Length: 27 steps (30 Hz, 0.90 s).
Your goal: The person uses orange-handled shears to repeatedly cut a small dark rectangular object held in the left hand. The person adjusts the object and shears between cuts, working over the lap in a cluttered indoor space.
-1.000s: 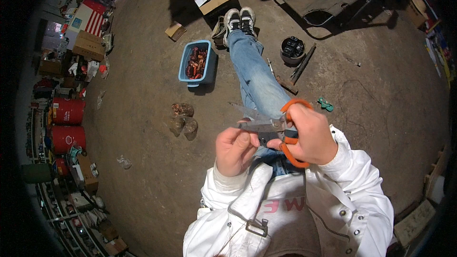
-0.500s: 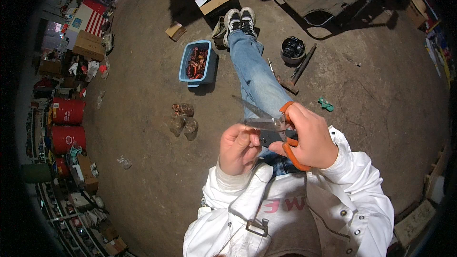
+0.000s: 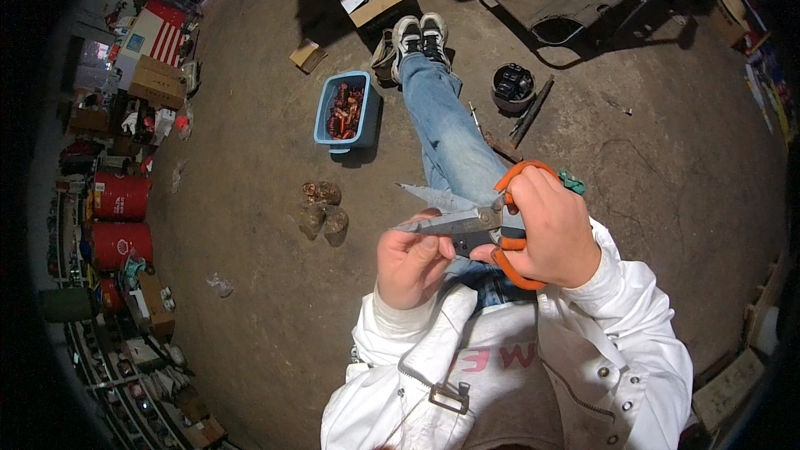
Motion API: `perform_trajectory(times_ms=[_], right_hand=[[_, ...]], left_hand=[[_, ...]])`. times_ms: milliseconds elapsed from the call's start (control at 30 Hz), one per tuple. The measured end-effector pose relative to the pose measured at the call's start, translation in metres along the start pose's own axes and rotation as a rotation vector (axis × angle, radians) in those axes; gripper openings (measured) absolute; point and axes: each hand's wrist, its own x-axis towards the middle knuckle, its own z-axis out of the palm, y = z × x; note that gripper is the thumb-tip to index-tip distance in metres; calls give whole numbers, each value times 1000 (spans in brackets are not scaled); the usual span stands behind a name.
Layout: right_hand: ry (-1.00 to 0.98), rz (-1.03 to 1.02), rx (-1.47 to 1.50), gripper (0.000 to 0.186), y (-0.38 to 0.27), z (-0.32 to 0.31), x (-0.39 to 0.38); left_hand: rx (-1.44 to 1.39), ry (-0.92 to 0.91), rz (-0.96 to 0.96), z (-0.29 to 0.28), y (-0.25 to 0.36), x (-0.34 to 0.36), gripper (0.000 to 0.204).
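My right hand (image 3: 554, 237) is wrapped round the orange handles of a pair of scissors (image 3: 475, 218). The blades are spread apart and point left, the lower one passing across my left fingers. My left hand (image 3: 410, 262) is closed in a pinch, thumb against fingertips; what it holds, if anything, is too small to make out. A dark grey flat piece (image 3: 472, 242) with small round marks shows between my hands, under the scissors. It lies close to the left fingertips, and whether they grip it cannot be told. Both hands are above my legs (image 3: 446, 129) in blue jeans.
A blue bin (image 3: 320, 117) of reddish-brown pieces stands on the floor ahead. Nearer lie several brownish lumps (image 3: 323, 212). Right of my legs are a dark bucket (image 3: 513, 100), a hammer (image 3: 525, 121) and a green scrap (image 3: 571, 183). An open carton (image 3: 385, 5) stands beyond my feet; red drums (image 3: 122, 243) line the left.
My right hand has raised the scissors and turned them slightly, so the lower blade reaches farther left over my left fingers. My left hand has shifted a little left and down, still pinched.
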Motion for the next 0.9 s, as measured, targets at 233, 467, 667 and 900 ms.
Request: perform_trajectory(times_ms=[233,467,667,900], right_hand=[[4,-45,12,61,3,-3,2],[-29,-21,51,61,6,3,-2],[-236,217,378,52,-1,9,-9],[-549,496,839,41,-2,7,-10]], left_hand=[[82,-8,-7,-2,8,-1,21],[106,-5,6,-3,9,-2,23],[115,-64,-36,-5,8,2,33],[202,-111,22,-5,4,7,36]])
